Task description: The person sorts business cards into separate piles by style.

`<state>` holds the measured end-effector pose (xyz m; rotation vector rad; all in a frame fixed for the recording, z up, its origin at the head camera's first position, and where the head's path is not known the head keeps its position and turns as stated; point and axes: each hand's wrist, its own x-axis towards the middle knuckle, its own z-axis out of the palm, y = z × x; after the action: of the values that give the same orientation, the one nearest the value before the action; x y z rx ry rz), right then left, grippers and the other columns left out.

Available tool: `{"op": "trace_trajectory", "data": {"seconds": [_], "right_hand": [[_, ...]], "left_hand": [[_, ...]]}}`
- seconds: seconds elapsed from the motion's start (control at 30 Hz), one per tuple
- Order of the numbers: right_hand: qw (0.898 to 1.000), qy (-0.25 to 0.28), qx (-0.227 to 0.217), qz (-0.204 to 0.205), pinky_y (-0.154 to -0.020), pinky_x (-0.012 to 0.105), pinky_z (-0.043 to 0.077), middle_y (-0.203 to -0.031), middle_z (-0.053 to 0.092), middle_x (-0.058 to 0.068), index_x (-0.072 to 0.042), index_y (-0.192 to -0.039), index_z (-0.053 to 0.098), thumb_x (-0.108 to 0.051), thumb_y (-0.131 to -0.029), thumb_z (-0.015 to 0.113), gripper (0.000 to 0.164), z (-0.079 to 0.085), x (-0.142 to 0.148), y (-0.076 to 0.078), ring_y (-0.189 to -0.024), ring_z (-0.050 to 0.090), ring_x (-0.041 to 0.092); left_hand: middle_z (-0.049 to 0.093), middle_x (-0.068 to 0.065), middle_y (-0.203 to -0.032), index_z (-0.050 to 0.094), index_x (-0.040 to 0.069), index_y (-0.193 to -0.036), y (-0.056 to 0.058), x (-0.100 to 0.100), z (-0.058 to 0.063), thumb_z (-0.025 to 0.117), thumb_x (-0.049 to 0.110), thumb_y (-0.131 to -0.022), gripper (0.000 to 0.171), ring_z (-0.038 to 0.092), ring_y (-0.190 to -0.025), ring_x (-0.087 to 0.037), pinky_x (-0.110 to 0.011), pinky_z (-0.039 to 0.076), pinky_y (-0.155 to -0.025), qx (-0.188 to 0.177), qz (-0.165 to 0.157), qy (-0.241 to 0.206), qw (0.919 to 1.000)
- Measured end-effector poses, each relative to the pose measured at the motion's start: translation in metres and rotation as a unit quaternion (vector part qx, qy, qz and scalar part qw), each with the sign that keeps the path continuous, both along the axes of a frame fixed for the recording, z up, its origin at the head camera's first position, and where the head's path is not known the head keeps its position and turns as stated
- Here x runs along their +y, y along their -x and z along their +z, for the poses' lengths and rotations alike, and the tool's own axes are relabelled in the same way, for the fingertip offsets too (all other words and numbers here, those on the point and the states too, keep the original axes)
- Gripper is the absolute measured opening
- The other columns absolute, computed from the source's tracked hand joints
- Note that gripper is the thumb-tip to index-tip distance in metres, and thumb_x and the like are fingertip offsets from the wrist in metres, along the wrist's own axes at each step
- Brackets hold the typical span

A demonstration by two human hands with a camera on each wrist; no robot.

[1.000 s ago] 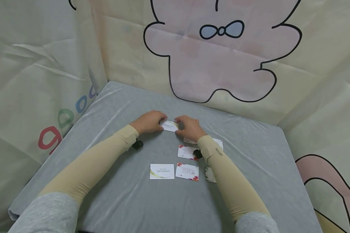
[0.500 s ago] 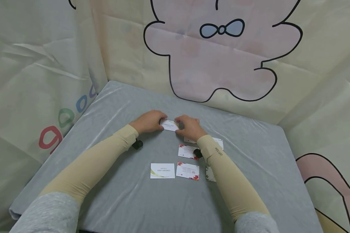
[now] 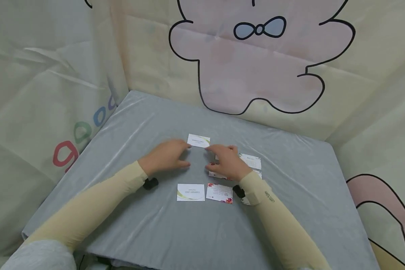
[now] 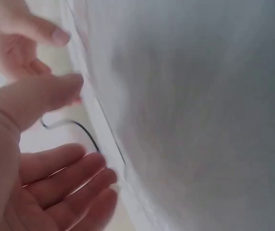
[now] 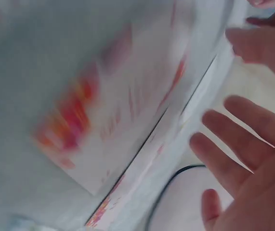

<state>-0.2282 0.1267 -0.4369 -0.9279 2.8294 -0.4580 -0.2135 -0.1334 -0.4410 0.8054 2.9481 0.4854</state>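
A white business card (image 3: 198, 141) with a yellow-green swoosh lies at the back of the group on the grey cloth. My left hand (image 3: 165, 155) is just in front of its left end, thumb and fingers spread, nothing between them. Opposite it, my right hand (image 3: 227, 161) hovers over the right-hand cards, also spread and holding nothing; it partly covers a floral card (image 3: 219, 175). Nearer me lie a matching swoosh card (image 3: 190, 192) and a red-flowered card (image 3: 219, 193). In the right wrist view a flowered card (image 5: 113, 106) shows blurred beneath the right hand.
Another white card (image 3: 251, 161) lies right of my right hand, and a dark-patterned one (image 3: 245, 201) is partly hidden by the right wrist. Grey velvety cloth (image 3: 148, 228) covers the table. Printed curtains (image 3: 148, 48) stand behind and at both sides.
Both hands have let go of the ends of the far swoosh card and drawn back toward me, slightly apart. The card now lies flat by itself.
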Motion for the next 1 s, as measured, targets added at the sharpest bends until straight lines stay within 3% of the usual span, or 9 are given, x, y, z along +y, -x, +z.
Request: {"op": "trace_trajectory", "data": {"seconds": [0.1, 0.2, 0.37, 0.5, 0.77, 1.0], "right_hand": [[0.999, -0.004, 0.023, 0.048, -0.107, 0.055, 0.029, -0.137, 0.063, -0.003, -0.018, -0.14, 0.059, -0.046, -0.085, 0.077, 0.064, 0.002, 0.004, -0.039, -0.132, 0.055, 0.016], [0.997, 0.003, 0.029, 0.076, -0.106, 0.054, 0.029, -0.132, 0.065, -0.005, -0.018, -0.137, 0.06, -0.045, -0.082, 0.081, 0.065, 0.0, 0.004, -0.068, -0.126, 0.057, 0.013], [0.996, -0.006, 0.04, 0.085, -0.106, 0.052, 0.028, -0.128, 0.066, -0.009, -0.021, -0.133, 0.062, -0.046, -0.079, 0.084, 0.064, -0.01, 0.0, -0.088, -0.122, 0.057, 0.009], [0.995, -0.013, 0.046, 0.082, -0.106, 0.052, 0.029, -0.128, 0.066, -0.01, -0.021, -0.132, 0.063, -0.044, -0.079, 0.084, 0.061, -0.015, 0.0, -0.092, -0.122, 0.057, 0.009], [0.995, -0.013, 0.051, 0.083, -0.106, 0.051, 0.028, -0.127, 0.065, -0.01, -0.023, -0.133, 0.062, -0.042, -0.083, 0.081, 0.057, -0.015, -0.001, -0.091, -0.122, 0.057, 0.008], [0.994, -0.004, 0.064, 0.085, -0.105, 0.052, 0.029, -0.124, 0.067, -0.007, -0.021, -0.133, 0.062, -0.04, -0.084, 0.08, 0.055, -0.015, 0.001, -0.089, -0.118, 0.059, 0.009]], "left_hand": [[0.067, -0.005, -0.126, 0.062, 0.007, -0.135, -0.036, -0.003, 0.002, 0.079, 0.051, -0.081, 0.071, 0.063, -0.117, -0.022, -0.04, 0.051, -0.1, -0.007, -0.026, 0.001, 0.9996], [0.069, -0.002, -0.119, 0.064, 0.008, -0.129, -0.065, -0.001, 0.002, 0.085, 0.051, -0.074, 0.073, 0.063, -0.107, -0.019, -0.038, 0.051, -0.096, -0.019, -0.045, -0.009, 0.9988], [0.068, 0.003, -0.105, 0.066, 0.01, -0.118, -0.092, 0.007, -0.004, 0.092, 0.044, -0.066, 0.067, 0.06, -0.091, -0.014, -0.034, 0.051, -0.086, -0.025, -0.046, -0.032, 0.9981], [0.07, 0.005, -0.098, 0.07, 0.012, -0.114, -0.1, 0.01, -0.005, 0.091, 0.034, -0.07, 0.053, 0.057, -0.081, -0.009, -0.03, 0.05, -0.077, -0.016, -0.042, -0.039, 0.9982], [0.062, 0.007, -0.076, 0.072, 0.016, -0.095, -0.1, 0.009, -0.005, 0.084, 0.019, -0.075, 0.025, 0.047, -0.067, -0.006, -0.023, 0.041, -0.062, -0.009, -0.04, -0.059, 0.9974], [0.061, 0.005, -0.083, 0.072, 0.014, -0.105, -0.097, 0.008, -0.006, 0.081, 0.016, -0.075, 0.031, 0.048, -0.071, -0.006, -0.022, 0.042, -0.064, -0.01, -0.04, -0.079, 0.996]]}}
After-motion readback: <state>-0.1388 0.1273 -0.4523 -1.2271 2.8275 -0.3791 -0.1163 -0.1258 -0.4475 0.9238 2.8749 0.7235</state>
